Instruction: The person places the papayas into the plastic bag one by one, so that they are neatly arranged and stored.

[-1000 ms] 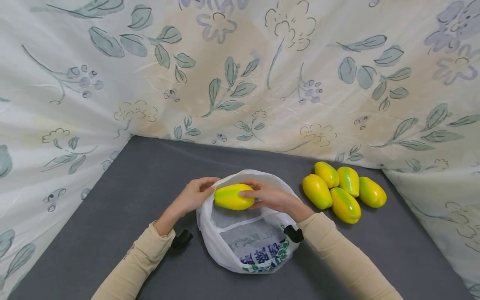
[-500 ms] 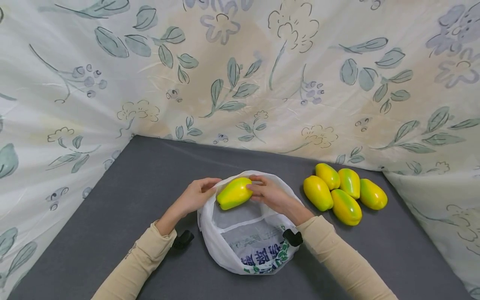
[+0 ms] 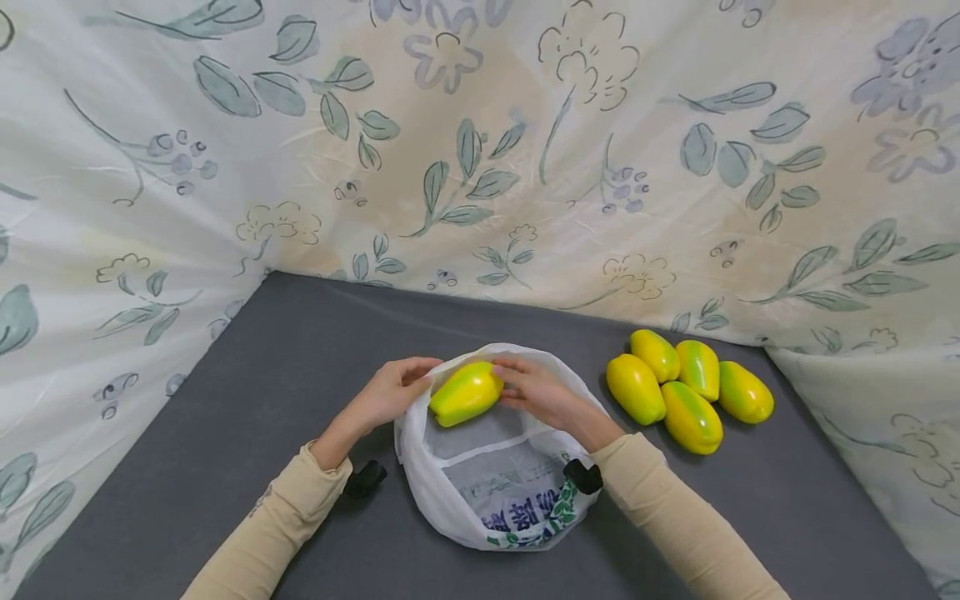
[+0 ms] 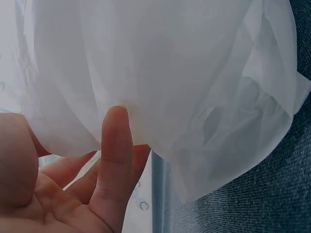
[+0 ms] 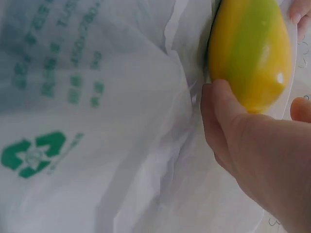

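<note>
A white plastic bag with green and dark blue print stands with its mouth spread, seen from above in the head view. My left hand pinches its left rim; in the left wrist view the thumb presses on the thin white film. Inside the mouth, near the back, a yellow-green papaya lies tilted. My right hand reaches over the right rim, its fingertips touching the papaya's right end without wrapping round it. In the right wrist view the fingers lie fairly straight against the fruit's rounded end.
Several more papayas lie grouped on the dark grey table, right of the bag. Black straps show near both wrists. Floral cloth hangs behind and along both sides.
The papaya has turned from nearly level to tilted and shifted slightly down and left. My right hand has loosened from round it; my left hand stays at the bag's rim.
</note>
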`<state>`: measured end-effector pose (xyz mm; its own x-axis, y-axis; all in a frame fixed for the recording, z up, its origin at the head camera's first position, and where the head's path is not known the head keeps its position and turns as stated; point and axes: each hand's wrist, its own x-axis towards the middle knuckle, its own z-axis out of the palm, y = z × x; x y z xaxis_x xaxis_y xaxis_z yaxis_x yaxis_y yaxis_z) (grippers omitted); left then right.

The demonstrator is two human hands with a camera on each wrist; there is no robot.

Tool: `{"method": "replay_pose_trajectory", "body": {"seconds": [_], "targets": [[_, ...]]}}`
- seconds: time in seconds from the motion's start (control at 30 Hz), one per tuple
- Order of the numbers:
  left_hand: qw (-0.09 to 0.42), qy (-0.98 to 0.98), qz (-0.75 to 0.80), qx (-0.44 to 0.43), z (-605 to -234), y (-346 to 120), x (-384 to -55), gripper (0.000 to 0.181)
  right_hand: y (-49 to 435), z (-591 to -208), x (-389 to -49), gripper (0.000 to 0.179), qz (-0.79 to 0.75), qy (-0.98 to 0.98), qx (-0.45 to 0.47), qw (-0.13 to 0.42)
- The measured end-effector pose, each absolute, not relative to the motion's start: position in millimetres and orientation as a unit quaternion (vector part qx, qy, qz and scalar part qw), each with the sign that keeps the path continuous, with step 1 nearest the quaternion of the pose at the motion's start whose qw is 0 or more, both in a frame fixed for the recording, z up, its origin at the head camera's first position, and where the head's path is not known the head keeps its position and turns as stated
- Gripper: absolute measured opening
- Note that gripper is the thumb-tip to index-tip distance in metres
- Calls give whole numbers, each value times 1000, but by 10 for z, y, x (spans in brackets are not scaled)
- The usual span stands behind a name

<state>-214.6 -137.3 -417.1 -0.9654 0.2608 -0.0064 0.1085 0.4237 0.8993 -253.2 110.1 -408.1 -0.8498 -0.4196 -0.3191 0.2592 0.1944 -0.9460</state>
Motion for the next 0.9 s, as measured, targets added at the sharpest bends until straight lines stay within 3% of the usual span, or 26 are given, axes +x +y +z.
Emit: {"method": "replay_pose_trajectory", "body": {"seconds": [0.67, 0.9], "targets": [[73, 839, 528, 111, -4180, -1395, -2147, 36, 1383, -3924, -2521, 52, -633, 722, -39, 277], [71, 837, 528, 120, -4200, -1399, -2161, 36, 1575, -3896, -2530, 54, -627, 714, -78, 302]]}}
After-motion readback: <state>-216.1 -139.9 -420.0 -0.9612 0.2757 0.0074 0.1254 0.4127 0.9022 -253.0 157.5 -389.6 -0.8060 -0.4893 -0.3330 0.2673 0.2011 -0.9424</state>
